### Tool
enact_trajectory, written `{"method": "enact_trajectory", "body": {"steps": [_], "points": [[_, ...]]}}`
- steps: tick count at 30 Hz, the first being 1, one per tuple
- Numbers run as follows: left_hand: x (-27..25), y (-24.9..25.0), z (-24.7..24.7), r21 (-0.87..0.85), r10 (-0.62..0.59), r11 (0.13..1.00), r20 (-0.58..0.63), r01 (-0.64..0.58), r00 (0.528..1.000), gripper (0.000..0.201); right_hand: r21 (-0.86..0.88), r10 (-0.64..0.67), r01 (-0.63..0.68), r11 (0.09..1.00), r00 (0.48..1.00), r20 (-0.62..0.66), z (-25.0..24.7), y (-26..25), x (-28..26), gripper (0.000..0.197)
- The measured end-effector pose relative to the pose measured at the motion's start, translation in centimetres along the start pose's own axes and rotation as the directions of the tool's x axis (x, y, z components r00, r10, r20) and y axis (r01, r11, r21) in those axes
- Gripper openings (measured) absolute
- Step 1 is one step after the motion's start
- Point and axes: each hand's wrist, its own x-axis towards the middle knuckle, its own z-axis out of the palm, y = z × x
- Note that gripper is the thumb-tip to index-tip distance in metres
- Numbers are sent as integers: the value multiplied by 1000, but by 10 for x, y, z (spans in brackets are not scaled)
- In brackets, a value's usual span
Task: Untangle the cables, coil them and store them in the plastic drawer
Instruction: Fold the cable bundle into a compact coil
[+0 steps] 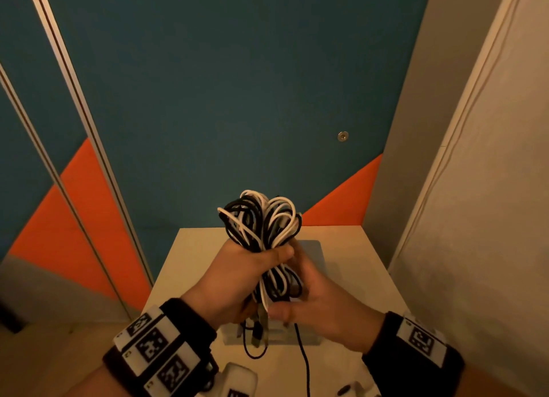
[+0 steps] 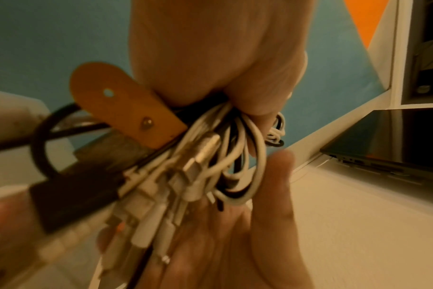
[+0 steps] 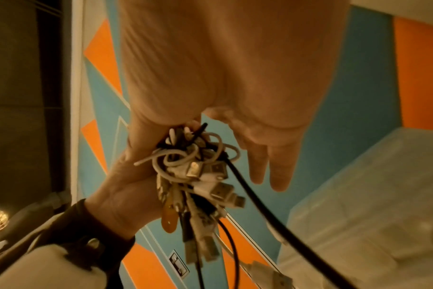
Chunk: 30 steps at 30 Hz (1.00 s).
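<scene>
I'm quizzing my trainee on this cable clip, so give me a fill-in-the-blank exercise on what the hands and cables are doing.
1. The cable bundle mixes white cables with ____ ones.
2. The hand gripping the bundle's middle is the ____ hand.
3. The right hand touches the bundle's ____ end, near the plugs.
4. The strap with a snap stud is coloured ____.

Missing words: black; left; lower; orange
</scene>
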Motion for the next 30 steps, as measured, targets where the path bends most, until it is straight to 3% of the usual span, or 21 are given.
{"method": "enact_trajectory", "body": {"steps": [2,3,7,8,11,13,15,18,24,27,30], "points": [[2,2,-3,37,7,999,-33,-6,999,23,38,126,-127,991,992,18,-2,12,-6,113],[3,2,-4,58,15,998,-65,-11,998,23,58,190,-193,980,981,46,-1,18,-10,106],[8,7,-13,124,48,992,-129,-32,990,16,-82,370,-361,929,919,136,1,32,-29,21],[9,9,-15,147,50,989,-135,-30,990,16,-82,384,-376,923,916,118,0,34,-33,16],[10,12,-23,242,88,969,-129,-55,988,24,44,368,-366,930,925,-95,-6,28,-35,23],[7,13,-24,356,160,925,-42,-135,986,32,89,282,-268,959,915,-288,-12,16,-30,23],[2,10,-19,414,201,885,70,-211,977,44,150,192,-145,978,907,-374,-16,2,-22,23],[-1,-3,-12,447,222,859,114,-249,968,44,273,133,-29,961,919,-370,-14,-21,-11,21],[-2,-14,-1,284,124,945,155,-164,980,28,463,180,24,886,903,-391,-2,-36,6,24],[-2,-15,6,170,36,983,223,-75,974,15,488,176,51,872,896,-408,1,-38,14,26],[0,-14,5,133,18,990,195,-44,981,6,461,139,60,885,912,-385,-2,-39,13,25]]}}
